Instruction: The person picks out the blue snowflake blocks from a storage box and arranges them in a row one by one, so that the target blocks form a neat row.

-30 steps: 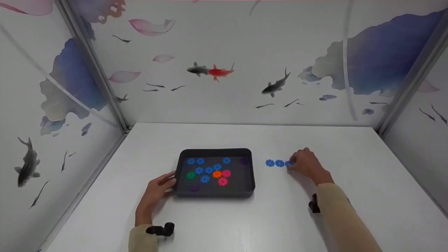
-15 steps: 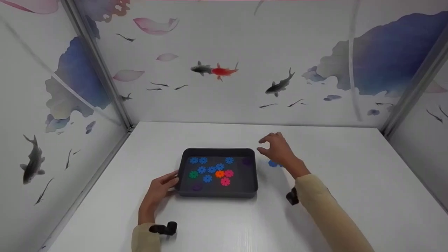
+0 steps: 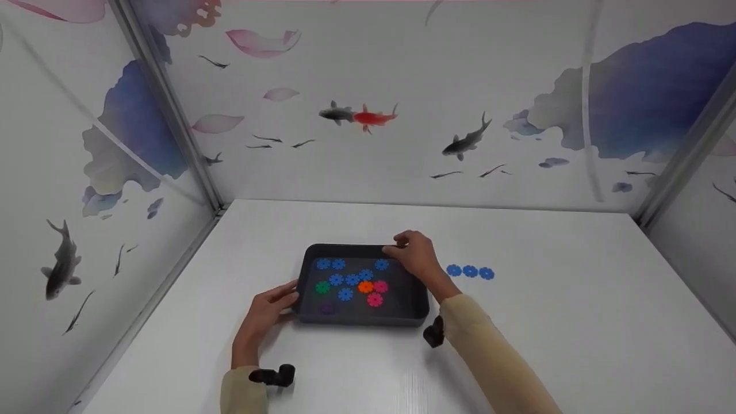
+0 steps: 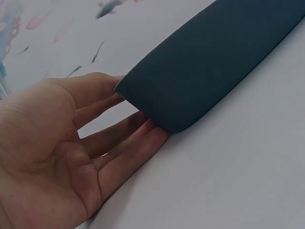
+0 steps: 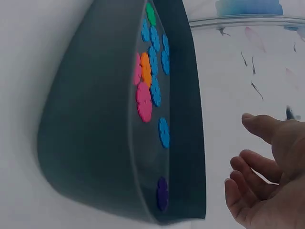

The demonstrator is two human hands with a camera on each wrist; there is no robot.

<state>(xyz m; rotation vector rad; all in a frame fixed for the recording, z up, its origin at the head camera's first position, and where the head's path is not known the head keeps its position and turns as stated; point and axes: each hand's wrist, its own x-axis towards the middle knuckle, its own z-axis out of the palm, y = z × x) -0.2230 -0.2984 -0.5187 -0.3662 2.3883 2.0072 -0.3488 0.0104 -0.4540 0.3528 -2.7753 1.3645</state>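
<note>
A dark grey tray (image 3: 362,319) lies on the table with flower-shaped plastic discs spread inside. Most are blue, such as this blue disc (image 3: 345,294); there are also a green disc (image 3: 322,287), an orange disc (image 3: 365,286) and pink ones (image 3: 375,299). My left hand (image 3: 265,307) touches the tray's left wall with extended fingers (image 4: 131,160). Over the tray's back right corner hovers my right hand (image 3: 418,259), its fingers loosely bent around nothing. It hides a purple disc (image 5: 162,194) in the head view, though the right wrist view shows that disc.
Three blue discs (image 3: 470,271) form a row on the white table (image 3: 552,322), right of the tray. Printed walls (image 3: 368,161) with fish and petals enclose the table at the back and sides.
My right hand has left the row of blue discs, letting go of the rightmost one, and moved left to the tray. My left hand stays at the tray's side.
</note>
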